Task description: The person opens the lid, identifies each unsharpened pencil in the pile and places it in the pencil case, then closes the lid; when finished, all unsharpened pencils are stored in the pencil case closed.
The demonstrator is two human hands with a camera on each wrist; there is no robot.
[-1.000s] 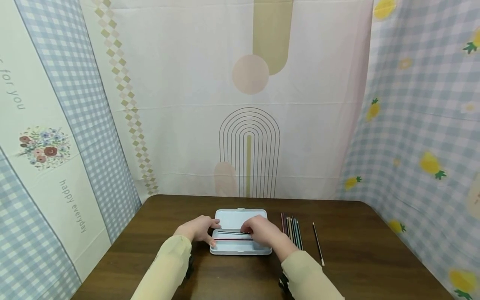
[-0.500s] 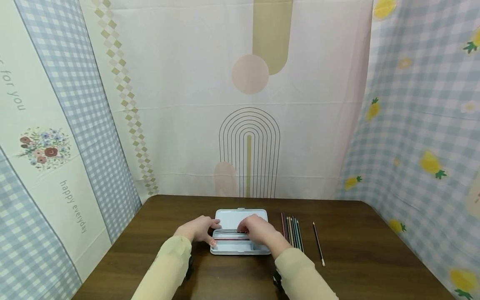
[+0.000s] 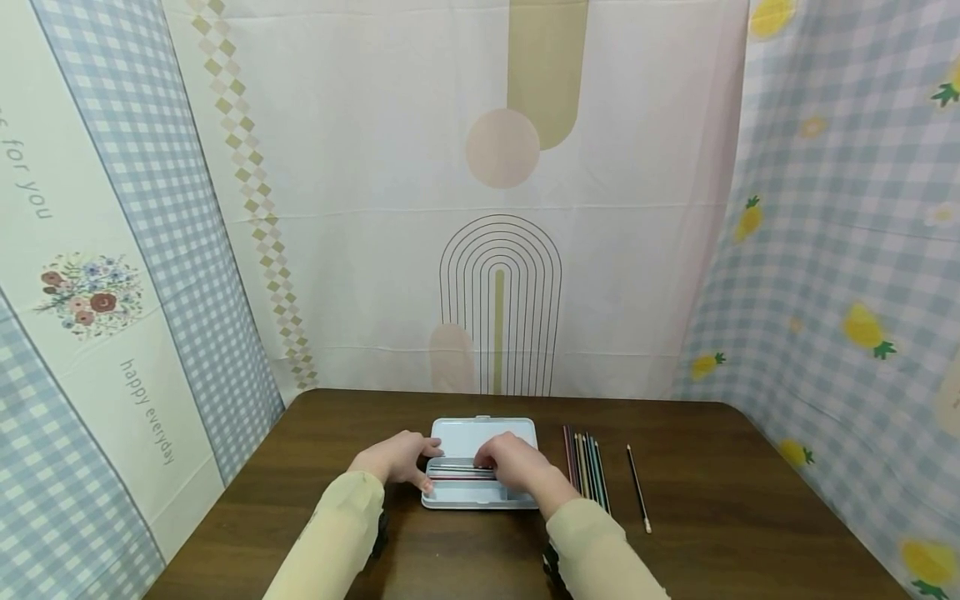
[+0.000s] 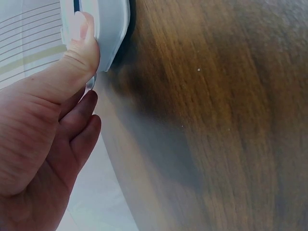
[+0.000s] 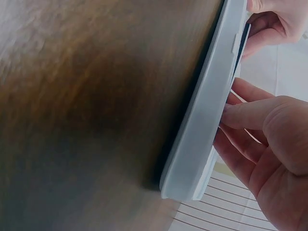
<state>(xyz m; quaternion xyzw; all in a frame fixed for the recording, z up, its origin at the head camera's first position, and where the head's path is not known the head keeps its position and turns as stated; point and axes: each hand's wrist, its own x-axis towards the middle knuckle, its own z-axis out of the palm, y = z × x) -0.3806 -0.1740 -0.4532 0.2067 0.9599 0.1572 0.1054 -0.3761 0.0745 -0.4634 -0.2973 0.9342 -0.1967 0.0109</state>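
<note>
A white pencil case (image 3: 465, 503) lies on the brown table with its lid (image 3: 465, 435) laid back. My left hand (image 3: 397, 458) grips its left end; in the left wrist view the thumb (image 4: 82, 53) presses on the rim and the other fingers curl behind it. Inside the case, a red pencil (image 3: 461, 479) lies lengthwise, with dark pencils (image 3: 453, 468) behind it. My right hand (image 3: 513, 462) reaches into the back part, its fingertips bent down at a dark pencil (image 5: 242, 50) that shows above the rim in the right wrist view. The pencil's right end is hidden by the hand.
Several coloured pencils (image 3: 587, 468) lie side by side just right of the case, close to the right forearm. Farther right, a single dark pencil (image 3: 638, 487) with a white end lies apart. A patterned cloth (image 3: 360, 317) hangs behind the table.
My right hand has moved slightly left and lowered the dark pencil, which was slanted and now lies nearly level in the back part. The left hand has stayed at the case's left end.
</note>
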